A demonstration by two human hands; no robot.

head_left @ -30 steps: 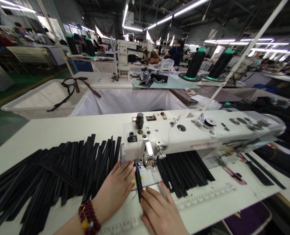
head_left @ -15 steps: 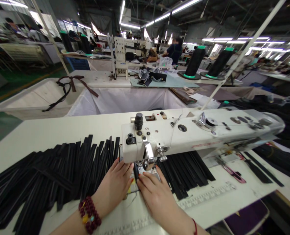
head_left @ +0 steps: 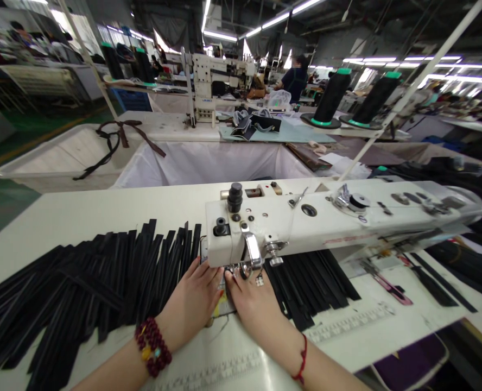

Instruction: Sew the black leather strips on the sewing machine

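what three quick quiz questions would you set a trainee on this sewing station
1. True or false: the left hand and the right hand both lie flat on the table, just below the head of the sewing machine.
2. The larger pile of black strips lies: A) to the person's left of the machine head, B) on the floor, C) on top of the machine.
3. Which wrist wears the dark red bead bracelet?
Key: 1 true; 2 A; 3 the left.
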